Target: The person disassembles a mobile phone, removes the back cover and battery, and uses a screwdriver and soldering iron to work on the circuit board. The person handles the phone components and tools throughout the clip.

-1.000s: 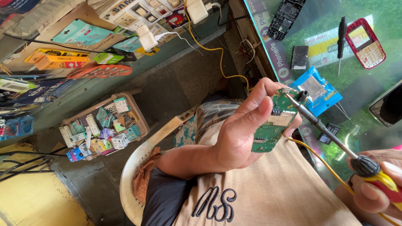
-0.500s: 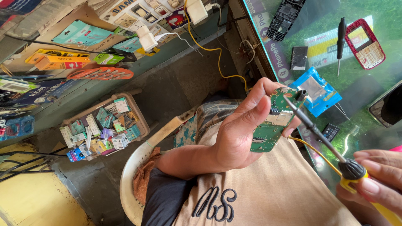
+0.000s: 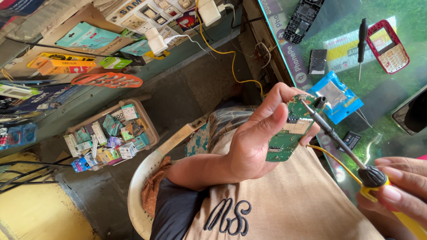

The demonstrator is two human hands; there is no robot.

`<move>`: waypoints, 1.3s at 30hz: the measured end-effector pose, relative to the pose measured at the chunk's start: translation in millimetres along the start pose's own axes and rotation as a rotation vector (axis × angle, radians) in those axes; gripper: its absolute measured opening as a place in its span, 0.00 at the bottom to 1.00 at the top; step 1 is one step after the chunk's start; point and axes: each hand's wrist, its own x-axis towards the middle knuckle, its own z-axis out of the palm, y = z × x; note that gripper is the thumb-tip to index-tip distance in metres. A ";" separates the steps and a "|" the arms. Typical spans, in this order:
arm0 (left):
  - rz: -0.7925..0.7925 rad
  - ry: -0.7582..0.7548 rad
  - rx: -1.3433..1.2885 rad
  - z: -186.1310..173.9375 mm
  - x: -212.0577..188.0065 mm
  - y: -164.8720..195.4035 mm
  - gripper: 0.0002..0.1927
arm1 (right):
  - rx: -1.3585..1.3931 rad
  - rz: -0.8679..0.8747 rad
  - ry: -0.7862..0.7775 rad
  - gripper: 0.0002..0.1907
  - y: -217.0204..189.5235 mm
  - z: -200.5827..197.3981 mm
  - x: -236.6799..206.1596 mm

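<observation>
My left grip [image 3: 262,138] pinches the small green circuit board [image 3: 289,133] above my lap while my right grip [image 3: 400,191] clamps the yellow-handled soldering iron [image 3: 338,142] (tip touching its far edge), so a wobble could skid the hot tip onto my fingers.

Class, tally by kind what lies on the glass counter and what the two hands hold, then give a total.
Circuit boards: 1, green circuit board in left hand
Soldering irons: 1, soldering iron in right hand
Screwdrivers: 1, black screwdriver
Phones: 1, red phone
Blue packets: 1, blue packet
Total: 5
</observation>
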 end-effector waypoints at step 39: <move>-0.077 0.026 -0.065 -2.4 1.4 -1.6 0.15 | -0.247 -0.194 0.100 0.29 -5.0 9.0 -15.4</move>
